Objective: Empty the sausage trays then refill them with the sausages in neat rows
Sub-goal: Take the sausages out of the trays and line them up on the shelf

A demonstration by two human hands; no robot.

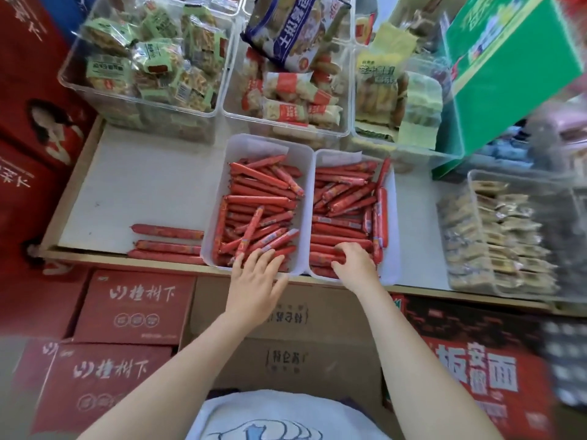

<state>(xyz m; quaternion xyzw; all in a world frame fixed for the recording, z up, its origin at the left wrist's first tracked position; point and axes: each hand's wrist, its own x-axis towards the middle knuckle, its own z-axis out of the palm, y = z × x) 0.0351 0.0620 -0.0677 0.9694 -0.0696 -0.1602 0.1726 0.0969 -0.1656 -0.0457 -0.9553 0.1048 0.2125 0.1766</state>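
Observation:
Two white sausage trays stand side by side on the shelf, the left tray [236, 147] and the right tray [392, 223]. Both hold jumbled red wrapped sausages [259, 198]. My left hand [257, 274] reaches over the near rim of the left tray, fingers spread flat on the sausages there. My right hand [355, 258] is inside the near end of the right tray, fingers curled around a few sausages [327, 249]. Three longer red sausages [166, 241] lie on the shelf left of the trays.
Clear bins of wrapped snacks [143, 58] stand behind the trays, and another bin of biscuits [495, 236] is at the right. A green carton [508, 68] leans at the back right. Red and brown cartons [133, 309] are stacked below the shelf edge.

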